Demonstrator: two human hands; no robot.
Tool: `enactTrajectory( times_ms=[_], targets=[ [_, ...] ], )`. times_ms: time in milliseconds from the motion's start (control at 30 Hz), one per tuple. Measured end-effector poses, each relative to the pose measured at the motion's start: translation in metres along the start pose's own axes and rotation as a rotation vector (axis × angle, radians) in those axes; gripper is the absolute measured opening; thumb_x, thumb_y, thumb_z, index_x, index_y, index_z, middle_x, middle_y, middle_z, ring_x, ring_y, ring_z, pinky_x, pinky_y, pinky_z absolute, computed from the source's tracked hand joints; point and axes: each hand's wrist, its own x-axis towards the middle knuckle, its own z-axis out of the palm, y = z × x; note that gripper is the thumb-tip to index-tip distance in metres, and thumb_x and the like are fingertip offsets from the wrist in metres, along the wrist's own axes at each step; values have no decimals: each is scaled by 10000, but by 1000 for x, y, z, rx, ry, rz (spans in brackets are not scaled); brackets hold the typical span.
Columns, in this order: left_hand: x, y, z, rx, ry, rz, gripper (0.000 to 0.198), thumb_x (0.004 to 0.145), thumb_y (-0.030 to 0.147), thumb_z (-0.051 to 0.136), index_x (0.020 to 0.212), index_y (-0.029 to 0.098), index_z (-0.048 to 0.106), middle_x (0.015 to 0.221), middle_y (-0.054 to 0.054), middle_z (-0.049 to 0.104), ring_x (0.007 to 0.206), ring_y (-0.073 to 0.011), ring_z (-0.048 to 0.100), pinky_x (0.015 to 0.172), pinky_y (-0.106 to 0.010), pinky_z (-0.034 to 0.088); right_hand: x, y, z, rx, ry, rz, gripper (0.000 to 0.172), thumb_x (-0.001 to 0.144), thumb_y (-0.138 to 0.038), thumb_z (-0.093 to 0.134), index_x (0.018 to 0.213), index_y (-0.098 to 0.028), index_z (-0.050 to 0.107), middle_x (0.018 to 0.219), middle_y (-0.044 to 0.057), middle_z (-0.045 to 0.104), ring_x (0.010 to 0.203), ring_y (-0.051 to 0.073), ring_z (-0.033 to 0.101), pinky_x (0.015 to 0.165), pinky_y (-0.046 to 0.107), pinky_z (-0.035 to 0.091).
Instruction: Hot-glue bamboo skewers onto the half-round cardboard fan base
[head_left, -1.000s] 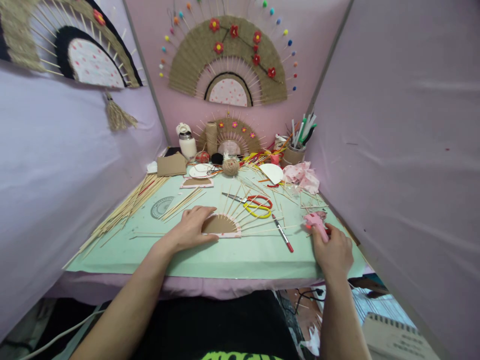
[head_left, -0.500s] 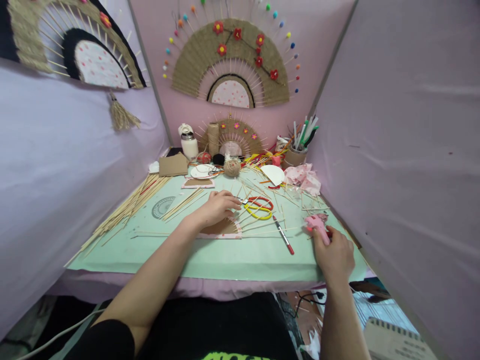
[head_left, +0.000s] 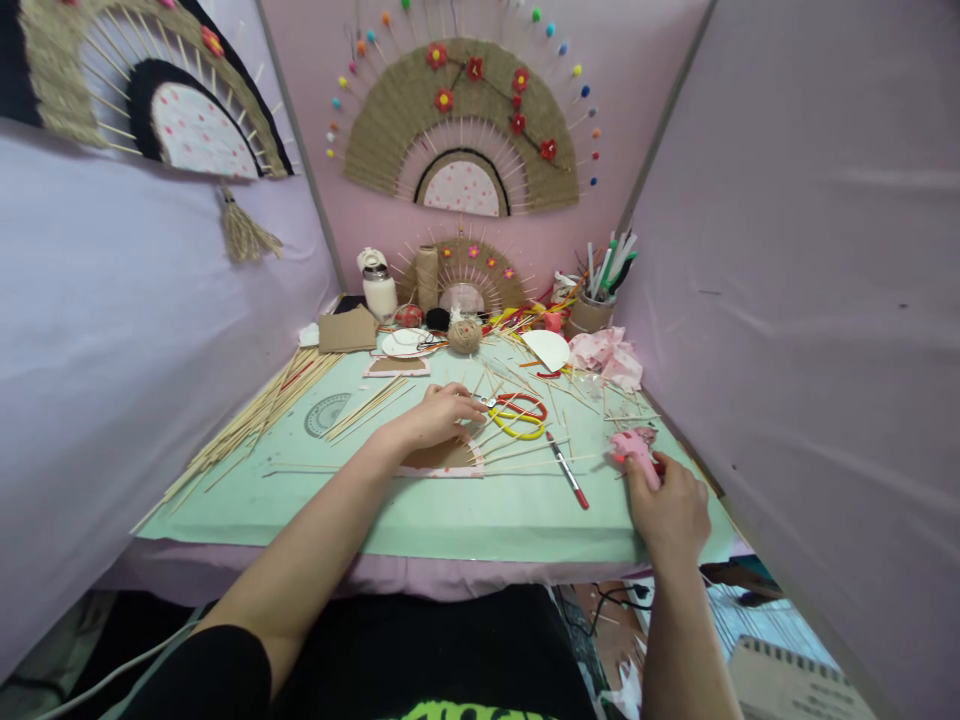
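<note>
1. Booth with pale lilac-pink cloth walls. A large woven fan (head_left: pixel 469 125) with red flowers hangs on the back wall, and a second fan (head_left: pixel 150 100) hangs on the left wall. The worktop (head_left: pixel 450 520) is covered by a green mat.
2. Your left hand (head_left: pixel 442 412) lies palm down with fingers bent on the upper spokes of the half-made fan (head_left: pixel 450 458). This is a cardboard half-disc with thin sticks radiating from it, near the middle of the mat. Cannot tell whether the fingers pinch a stick.
3. The left fingertips sit just beside the blade end of the scissors (head_left: pixel 517 413). Their red and yellow handles lie over the spokes to the right.
4. Your right hand (head_left: pixel 669 508) is closed round the grip of the pink glue gun (head_left: pixel 631 448) at the mat's right edge. Its front end points away from you. Cannot tell whether the gun touches the mat.
5. A red pen (head_left: pixel 568 470) lies slantwise between the half-made fan and the glue gun, apart from both hands.
6. A long bundle of skewers (head_left: pixel 255 420) runs along the mat's left edge, with a protractor (head_left: pixel 324 413) just beside it.
7. Back of the worktop: twine ball (head_left: pixel 465 335), white bottle (head_left: pixel 379 290), pen cup (head_left: pixel 589 312), crumpled pink fabric (head_left: pixel 607 355).
</note>
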Motion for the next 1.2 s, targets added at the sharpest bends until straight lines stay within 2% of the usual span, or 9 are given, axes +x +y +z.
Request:
enactTrajectory(
  times_ms=[267, 500, 667, 933, 1200],
  targets=[
    [2, -1, 2, 22, -18, 12, 256, 884, 279, 656, 1125, 333, 723, 1376, 4, 633, 1278, -281, 426, 997, -433, 243, 0, -3, -3, -4, -23, 15, 586, 845, -523, 478, 1231, -108, 626, 1171, 199, 644, 1127, 367, 490, 847, 437, 413],
    [3, -6, 5, 18, -5, 33, 294, 889, 313, 648, 1177, 320, 707, 1370, -23, 638, 1249, -283, 442, 987, -438, 258, 0, 1, 1, 27, 24, -22, 580, 853, -545, 458, 1199, -119, 645, 1128, 193, 654, 1092, 368, 494, 834, 436, 406],
    [4, -7, 7, 15, -5, 31, 269, 880, 272, 641, 1128, 323, 729, 1359, -10, 646, 1237, -291, 445, 978, -437, 260, 0, 0, 0, 13, 1, -6, 578, 855, -539, 469, 1216, -119, 634, 1148, 196, 645, 1118, 371, 489, 850, 444, 412],
    [3, 4, -1, 33, -46, 37, 261, 885, 238, 604, 1105, 297, 732, 1377, -9, 634, 1252, -310, 437, 972, -452, 282, 0, 1, 1, 8, -1, -6, 594, 855, -545, 458, 1220, -112, 635, 1148, 200, 645, 1111, 374, 495, 852, 450, 414],
    [4, 5, 0, 9, -34, 45, 180, 867, 219, 635, 1000, 278, 742, 1306, -3, 681, 1243, -320, 463, 949, -443, 275, 1, 4, 3, 21, 14, -26, 615, 856, -576, 438, 1204, -112, 644, 1138, 208, 651, 1100, 375, 504, 834, 448, 419]
  ],
)
